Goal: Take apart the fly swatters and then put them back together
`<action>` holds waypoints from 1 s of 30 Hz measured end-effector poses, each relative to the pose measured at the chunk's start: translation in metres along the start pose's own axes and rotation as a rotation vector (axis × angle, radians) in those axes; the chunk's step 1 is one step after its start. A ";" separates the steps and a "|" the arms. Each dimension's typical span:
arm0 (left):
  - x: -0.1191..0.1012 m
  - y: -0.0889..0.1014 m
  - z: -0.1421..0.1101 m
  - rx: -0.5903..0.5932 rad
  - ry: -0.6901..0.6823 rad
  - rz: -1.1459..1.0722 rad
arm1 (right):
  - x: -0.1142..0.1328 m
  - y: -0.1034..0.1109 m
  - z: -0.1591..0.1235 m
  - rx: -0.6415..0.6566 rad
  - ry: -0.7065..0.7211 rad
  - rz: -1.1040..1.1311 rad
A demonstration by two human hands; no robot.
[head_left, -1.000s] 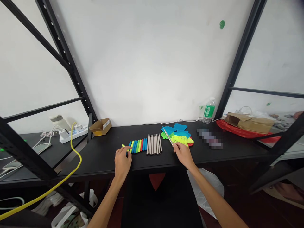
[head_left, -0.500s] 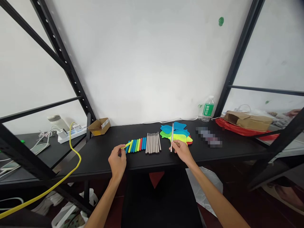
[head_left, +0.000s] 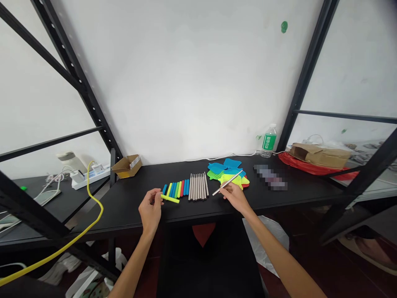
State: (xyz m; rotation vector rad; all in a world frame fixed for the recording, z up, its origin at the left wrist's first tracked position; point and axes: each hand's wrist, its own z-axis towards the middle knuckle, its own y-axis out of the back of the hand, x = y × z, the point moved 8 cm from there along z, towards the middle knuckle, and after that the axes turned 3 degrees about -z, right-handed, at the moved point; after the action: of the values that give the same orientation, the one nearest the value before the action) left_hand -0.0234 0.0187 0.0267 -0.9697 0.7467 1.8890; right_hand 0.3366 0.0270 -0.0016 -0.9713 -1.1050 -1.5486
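My left hand (head_left: 151, 209) pinches a yellow-green plastic handle tube (head_left: 170, 199) near one end; the tube points right and slightly down. Behind it lies a row of coloured handle tubes (head_left: 179, 189) in blue, yellow, green and red. Several slim metal rods (head_left: 198, 187) lie side by side to their right. Between the fingers of my right hand (head_left: 233, 195) is a silver metal rod (head_left: 228, 183), tilted up to the right, its lower end towards the rods. Just behind that hand sits an overlapping pile of blue, green, yellow and red flyswatter heads (head_left: 233, 164).
On the black table (head_left: 124, 203) stand a small open cardboard box (head_left: 127, 166) at back left and a water bottle (head_left: 269, 141) at back right. A blurred-out item (head_left: 270, 177) lies right of the pile. A yellow cable (head_left: 101, 211) crosses the left side; black shelf posts (head_left: 305, 74) flank the table.
The rod in my right hand has swung from upright to a slant, its lower end moving left. The yellow-green tube has turned from pointing up-right to slightly downward, away from the row.
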 end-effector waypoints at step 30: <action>0.007 -0.058 -0.021 0.595 -0.471 0.436 | -0.007 0.010 0.011 -0.007 -0.075 0.183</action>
State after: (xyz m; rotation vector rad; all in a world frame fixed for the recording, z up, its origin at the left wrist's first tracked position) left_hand 0.0325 0.0309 0.0031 0.0201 1.1912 1.9622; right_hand 0.3488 0.0382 -0.0034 -1.1111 -1.0331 -1.3785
